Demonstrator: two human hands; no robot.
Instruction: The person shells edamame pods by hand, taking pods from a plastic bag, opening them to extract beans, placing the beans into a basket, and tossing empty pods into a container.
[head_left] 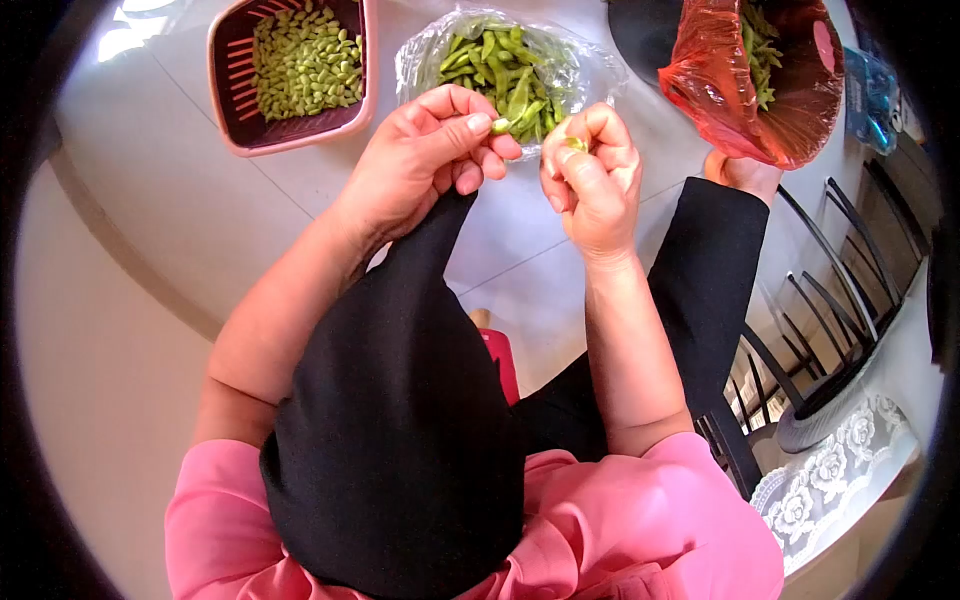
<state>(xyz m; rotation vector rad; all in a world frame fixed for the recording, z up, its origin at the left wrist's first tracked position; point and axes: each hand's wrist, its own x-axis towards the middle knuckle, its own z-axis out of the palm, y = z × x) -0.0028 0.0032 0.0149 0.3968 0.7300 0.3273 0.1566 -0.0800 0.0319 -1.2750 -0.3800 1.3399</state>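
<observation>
My left hand (440, 143) pinches a green pod (503, 126) between thumb and forefinger, above my raised knee. To its right, my right hand (597, 180) is closed on a small yellow-green piece (575, 144), perhaps a bit of pod or a bean. Just beyond both hands lies a clear plastic bag (420, 62) spread open, with many green pods (490, 60) in it. A pink and dark basket (369, 60) at the upper left holds a heap of shelled green beans (305, 65).
A red plastic bag (700, 95) with green pods inside is at the upper right, near my foot (745, 175). Black metal racks (825, 310) and a white lace cloth (820, 475) are at the right. Pale tiles (150, 140) cover the floor.
</observation>
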